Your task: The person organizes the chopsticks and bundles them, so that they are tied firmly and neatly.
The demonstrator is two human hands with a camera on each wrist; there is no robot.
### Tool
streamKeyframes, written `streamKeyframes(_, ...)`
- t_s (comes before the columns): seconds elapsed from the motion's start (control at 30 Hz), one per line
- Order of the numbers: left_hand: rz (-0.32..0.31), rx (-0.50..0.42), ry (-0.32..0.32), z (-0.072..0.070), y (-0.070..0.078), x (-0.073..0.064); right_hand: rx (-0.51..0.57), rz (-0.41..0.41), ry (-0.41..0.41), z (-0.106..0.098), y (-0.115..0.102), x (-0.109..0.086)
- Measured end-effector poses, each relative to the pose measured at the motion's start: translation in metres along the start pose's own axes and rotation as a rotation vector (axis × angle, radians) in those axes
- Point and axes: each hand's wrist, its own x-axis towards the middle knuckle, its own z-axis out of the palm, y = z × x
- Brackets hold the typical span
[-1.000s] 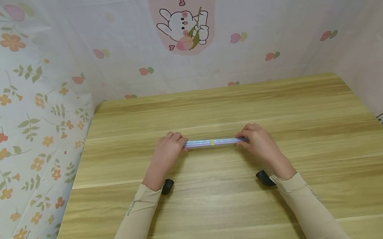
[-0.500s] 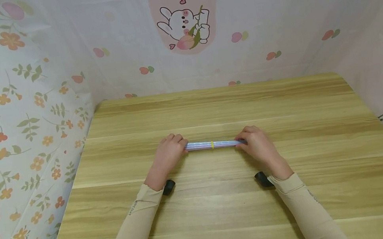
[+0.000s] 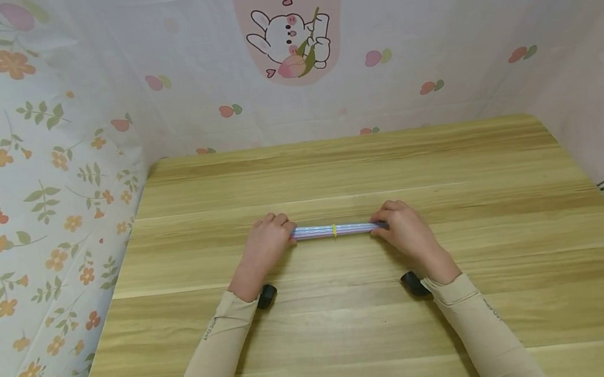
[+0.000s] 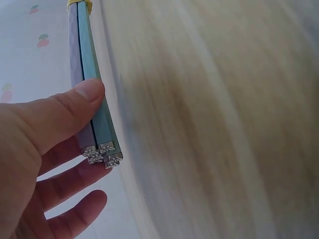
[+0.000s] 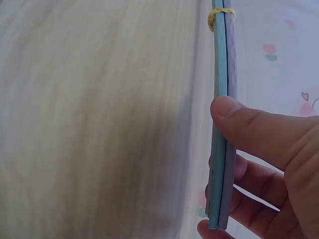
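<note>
Pastel sticks (image 3: 335, 229) bundled by a yellow band (image 3: 335, 230), pinched at either end by left hand (image 3: 265, 243) and right hand (image 3: 408, 230), level over the table (image 3: 334, 172).

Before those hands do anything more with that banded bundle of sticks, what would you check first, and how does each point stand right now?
1. Left hand grips its end of the bundle of sticks: ok, thumb pressed on it in the left wrist view.
2. Right hand grips the other end: ok, thumb on top, fingers beneath.
3. Yellow rubber band sits around the middle: ok.
4. Stick ends line up at the left end: ok, flush in the left wrist view.
5. Bundle is off the wooden table: cannot tell.
</note>
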Motion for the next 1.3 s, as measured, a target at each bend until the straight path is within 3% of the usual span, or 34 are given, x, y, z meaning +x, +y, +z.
streamKeyframes(1.1,-0.047,-0.022,-0.059,0.0055,0.0037,0.0008,-0.002,0.007,-0.037,0.01,0.0028,-0.0013)
streamKeyframes(1.3,-0.056,-0.063,-0.079,0.0062,0.0039,0.0009,0.025,0.01,-0.067,0.0094,0.0058,-0.0018)
